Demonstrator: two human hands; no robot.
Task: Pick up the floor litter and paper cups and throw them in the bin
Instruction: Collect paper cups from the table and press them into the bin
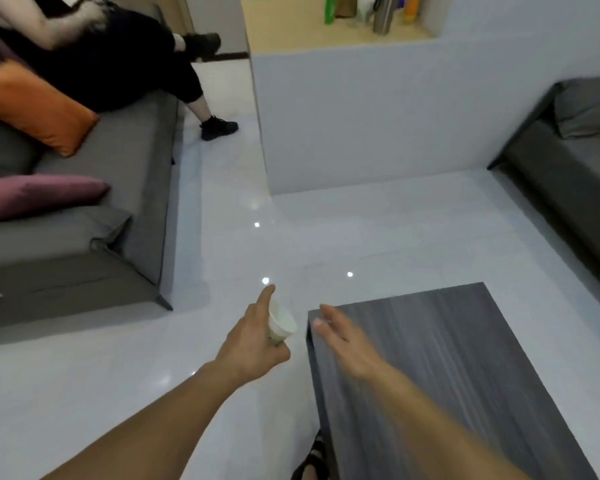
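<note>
One paper cup (282, 323) is collected: the left hand (253, 348) grips it, forefinger extended, just left of the dark wood-grain surface (447, 358). The right hand (343, 337), fingers straight and holding nothing, hovers over that surface's corner. No bin or further litter is in view, so disposal is judged outstanding. Glossy white floor (361, 237) lies ahead of the hands, a grey sofa (84, 237) with a seated person (101, 64) to their left, and a pale partition (361, 116) beyond.

We see a white paper cup (282, 322), a table (447, 358) in dark grey with streaky wood grain, and a pale, glossy white floor (378, 237). The sofa (118, 161) is grey, with an orange cushion (39, 105) and a mauve cushion (39, 195). One bottle (330, 8) is green.
</note>
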